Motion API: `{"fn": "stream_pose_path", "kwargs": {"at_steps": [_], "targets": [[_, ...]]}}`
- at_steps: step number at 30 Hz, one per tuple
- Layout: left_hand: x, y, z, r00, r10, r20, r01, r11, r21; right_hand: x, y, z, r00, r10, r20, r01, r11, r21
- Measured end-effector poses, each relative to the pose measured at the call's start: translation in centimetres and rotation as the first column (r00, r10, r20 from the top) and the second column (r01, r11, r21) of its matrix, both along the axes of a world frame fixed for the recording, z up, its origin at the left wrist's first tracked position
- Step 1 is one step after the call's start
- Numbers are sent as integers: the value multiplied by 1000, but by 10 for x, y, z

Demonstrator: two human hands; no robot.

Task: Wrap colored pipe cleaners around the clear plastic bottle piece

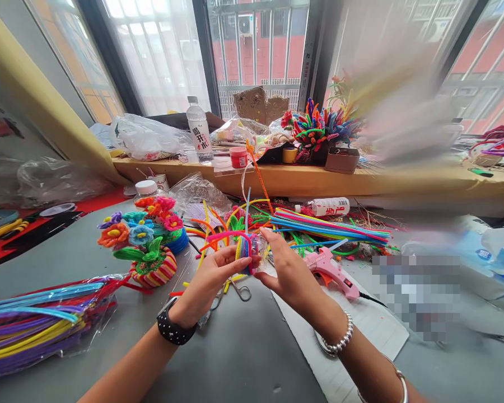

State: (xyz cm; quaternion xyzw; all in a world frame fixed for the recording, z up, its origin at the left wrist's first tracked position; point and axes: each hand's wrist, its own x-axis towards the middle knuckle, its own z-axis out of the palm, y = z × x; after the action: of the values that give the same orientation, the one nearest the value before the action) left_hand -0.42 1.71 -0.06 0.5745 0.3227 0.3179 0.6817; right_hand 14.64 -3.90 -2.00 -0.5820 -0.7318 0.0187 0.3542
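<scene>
Bare forearms reach in from the bottom edge over the grey bench, the left wrist wearing a black dotted band, the right a beaded bracelet and, further up the arm, a metal bangle. Both hands meet above the bench near the middle of the view, around a small clear plastic piece with fuzzy stems in yellow, blue and pink side by side along its left part. The left hand grips the stem-covered side, thumb in front and fingers bent behind; the right hand has thumb and fingers closed about the clear end. Pink and orange stem ends stick out to the left of the piece, and a light blue one stands up above it. Just below the hands lie scissors, their blades partly hidden. Right of the right hand, a pink glue gun rests at a white board, and beyond it lies a bundle of long stems with a bottle on its side behind. To the left stands a striped pot of fuzzy flowers, with a clear bag of stems nearer the camera. Behind, an upright water bottle and a red jar stand on the window ledge.
</scene>
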Motion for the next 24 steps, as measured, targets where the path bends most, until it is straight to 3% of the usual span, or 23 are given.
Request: {"fn": "stream_pose_path", "kwargs": {"at_steps": [16, 21, 24], "targets": [[-3, -2, 5, 1000, -25, -3, 25, 999, -23, 4, -2, 0, 998, 58, 36, -58, 998, 2], [-4, -2, 4, 998, -42, -37, 43, 999, 24, 8, -1, -1, 998, 53, 45, -54, 999, 9], [-3, -5, 3, 998, -7, -70, 14, 995, 100, 15, -4, 8, 999, 48, 21, -48, 998, 35]]}}
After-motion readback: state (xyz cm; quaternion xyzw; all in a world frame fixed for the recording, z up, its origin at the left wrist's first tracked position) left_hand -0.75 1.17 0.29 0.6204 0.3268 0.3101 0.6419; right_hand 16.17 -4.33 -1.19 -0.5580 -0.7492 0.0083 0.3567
